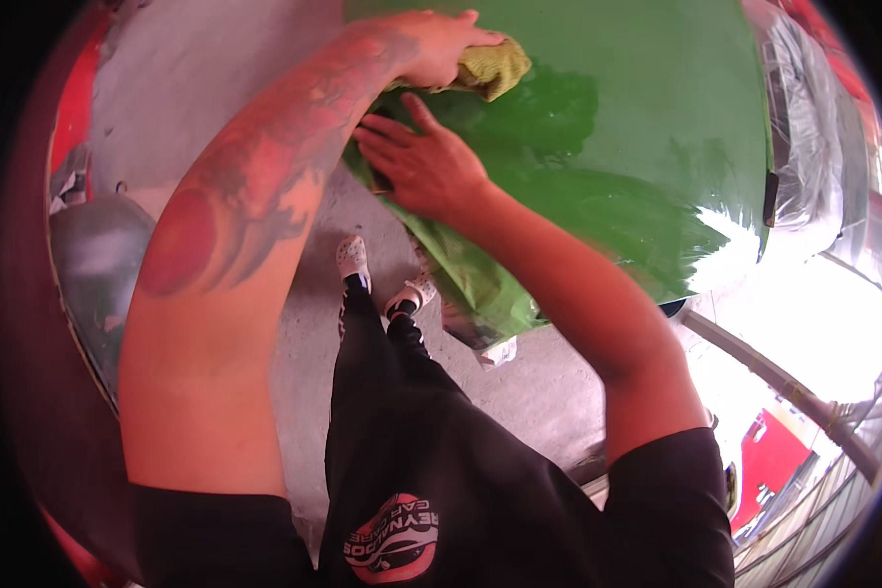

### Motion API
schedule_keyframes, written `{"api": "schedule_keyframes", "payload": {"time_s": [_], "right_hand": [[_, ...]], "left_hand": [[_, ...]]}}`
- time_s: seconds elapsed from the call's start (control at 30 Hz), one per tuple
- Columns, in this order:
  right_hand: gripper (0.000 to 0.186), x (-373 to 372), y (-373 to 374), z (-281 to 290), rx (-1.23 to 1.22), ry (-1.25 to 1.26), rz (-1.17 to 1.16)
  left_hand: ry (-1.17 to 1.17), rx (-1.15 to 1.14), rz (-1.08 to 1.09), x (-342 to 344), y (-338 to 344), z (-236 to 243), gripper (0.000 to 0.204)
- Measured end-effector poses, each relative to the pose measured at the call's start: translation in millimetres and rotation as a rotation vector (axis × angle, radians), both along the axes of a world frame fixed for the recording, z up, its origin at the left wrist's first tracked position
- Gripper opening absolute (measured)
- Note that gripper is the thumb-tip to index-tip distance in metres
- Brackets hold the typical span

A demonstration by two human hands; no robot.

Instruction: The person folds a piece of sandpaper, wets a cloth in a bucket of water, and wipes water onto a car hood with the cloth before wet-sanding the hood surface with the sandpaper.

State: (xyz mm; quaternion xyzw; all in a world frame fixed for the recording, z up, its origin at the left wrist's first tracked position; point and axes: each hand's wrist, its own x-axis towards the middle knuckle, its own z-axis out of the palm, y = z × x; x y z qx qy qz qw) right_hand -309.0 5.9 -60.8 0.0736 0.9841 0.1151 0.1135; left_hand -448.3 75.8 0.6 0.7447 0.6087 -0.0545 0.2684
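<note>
A glossy green car body panel [657, 88], wet in patches, spreads across the top and right. My left hand [439, 49] reaches to its far left edge and grips a bunched yellow cloth [498, 69], which lies against the green surface. Some of the left fingers are hidden by the hand and cloth. Nearer to me, my right hand [423, 162] rests at the panel's edge, fingers stretched out and nothing in it. Below that hand, thin green-coated sheeting [475, 274] hangs along the side.
Clear plastic sheeting [804, 118] covers something at the panel's right end. A dark grey-green panel [98, 265] stands at the left. My feet in light clogs [353, 257] are on the concrete floor [549, 392]. A long bar [784, 392] runs at lower right.
</note>
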Motion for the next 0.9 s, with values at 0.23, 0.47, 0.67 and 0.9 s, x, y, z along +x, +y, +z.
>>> {"api": "schedule_keyframes", "payload": {"time_s": [0.23, 0.47, 0.67, 0.9], "right_hand": [[0.068, 148, 32, 30, -0.216, -0.038, -0.195], [0.071, 238, 28, 39, -0.14, -0.194, -0.537], [0.064, 78, 18, 18, -0.227, 0.068, -0.124], [0.064, 75, 28, 15, -0.226, 0.071, -0.046]], "left_hand": [[0.008, 0.126, -0.006, -1, 8, -27, 0.08], [-0.135, -0.119, 0.041, 4, 6, 13, 0.083], [-0.095, -0.007, 0.022, -3, 19, -22, 0.076], [-0.051, 0.042, 0.019, 3, 15, -30, 0.077]]}}
